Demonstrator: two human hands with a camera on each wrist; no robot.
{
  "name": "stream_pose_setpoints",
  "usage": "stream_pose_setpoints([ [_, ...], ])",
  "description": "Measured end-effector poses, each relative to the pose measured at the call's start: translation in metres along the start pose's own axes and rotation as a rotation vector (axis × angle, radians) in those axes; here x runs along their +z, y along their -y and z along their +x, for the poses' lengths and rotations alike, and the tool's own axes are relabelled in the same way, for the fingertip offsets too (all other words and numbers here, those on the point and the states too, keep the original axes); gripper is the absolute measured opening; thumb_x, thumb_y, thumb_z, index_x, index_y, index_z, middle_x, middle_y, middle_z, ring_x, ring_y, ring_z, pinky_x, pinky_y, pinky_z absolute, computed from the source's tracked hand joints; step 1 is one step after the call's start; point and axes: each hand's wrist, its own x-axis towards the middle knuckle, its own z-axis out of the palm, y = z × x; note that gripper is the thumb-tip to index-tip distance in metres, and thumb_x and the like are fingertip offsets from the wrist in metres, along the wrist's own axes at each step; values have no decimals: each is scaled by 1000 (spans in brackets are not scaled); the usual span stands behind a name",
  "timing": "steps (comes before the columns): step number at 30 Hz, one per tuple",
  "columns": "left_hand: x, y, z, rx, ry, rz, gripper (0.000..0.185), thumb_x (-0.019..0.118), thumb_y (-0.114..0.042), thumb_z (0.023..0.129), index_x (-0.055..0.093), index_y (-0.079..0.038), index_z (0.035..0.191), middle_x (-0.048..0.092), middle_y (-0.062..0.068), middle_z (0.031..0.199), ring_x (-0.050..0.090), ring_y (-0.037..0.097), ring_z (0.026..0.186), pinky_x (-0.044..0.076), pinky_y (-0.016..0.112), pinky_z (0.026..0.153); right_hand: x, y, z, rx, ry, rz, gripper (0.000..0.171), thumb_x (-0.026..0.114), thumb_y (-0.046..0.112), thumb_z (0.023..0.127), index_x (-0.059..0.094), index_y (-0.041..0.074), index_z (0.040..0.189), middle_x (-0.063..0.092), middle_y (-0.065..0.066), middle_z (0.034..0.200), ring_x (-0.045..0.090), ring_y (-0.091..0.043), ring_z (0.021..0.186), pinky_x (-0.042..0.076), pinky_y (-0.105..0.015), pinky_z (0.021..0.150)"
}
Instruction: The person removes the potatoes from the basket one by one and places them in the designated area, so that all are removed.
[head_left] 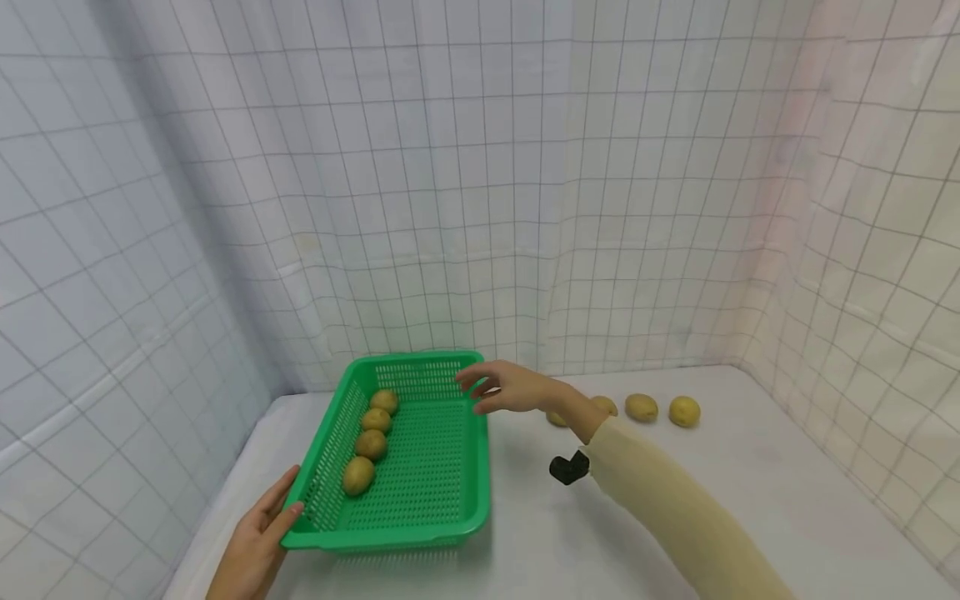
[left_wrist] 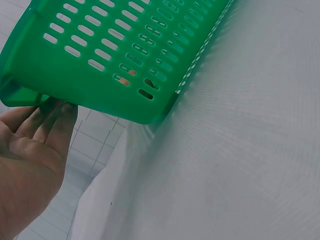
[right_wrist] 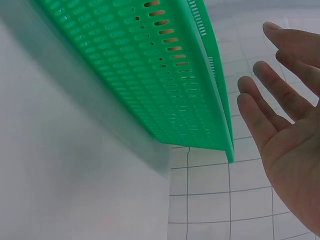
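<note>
- My right fingers [right_wrist: 260,107] are spread straight and hold nothing; my right hand [head_left: 506,388] hovers just above the far right corner of the green basket [head_left: 450,450], no contact visible.
- My left fingers [left_wrist: 52,112] lie straight against the underside of the basket's near left corner rim, the thumb on the rim's edge; my left hand [head_left: 255,533] touches it without curling round.
- The basket sits on the white table [head_left: 750,500], toward its left side.
- Four potatoes [head_left: 372,433] lie in a row inside the basket along its left wall.
- Beyond my right wrist, more potatoes [head_left: 641,407] lie in a line on the table, well apart from the basket; my hand and sleeve [head_left: 675,500] partly hide the nearest.
</note>
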Motion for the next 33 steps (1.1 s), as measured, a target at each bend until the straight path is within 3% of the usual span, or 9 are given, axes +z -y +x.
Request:
stream_pose_setpoints([
  [8,-3,0,-1,-2,-9,-10,71,47,-13,113,1,9,161,-6,36,163,45,-15,123,48,16,98,10,9,20,33,46,3,57,71,13,98,53,13,151,59,-3,140,59,-19,125,52,-29,100],
  [25,-5,-1,1,10,13,-13,70,46,-11,113,-1,10,161,-7,37,163,45,-15,123,47,15,98,36,35,69,-5,142,-35,57,73,10,97,53,7,150,60,-6,138,61,-14,120,53,-24,95],
  [28,-4,-2,2,8,13,-15,70,46,-12,113,-1,9,161,-7,36,163,45,-15,123,48,15,98,43,38,79,-24,163,-37,57,73,8,98,52,7,151,58,-10,142,61,-15,120,52,-23,95],
  [33,-3,1,3,3,15,-33,71,46,-11,113,-2,10,161,-9,36,163,45,-16,123,47,15,98,60,37,92,-40,209,-10,56,72,4,98,51,4,151,57,-6,143,56,-24,129,50,-20,97],
])
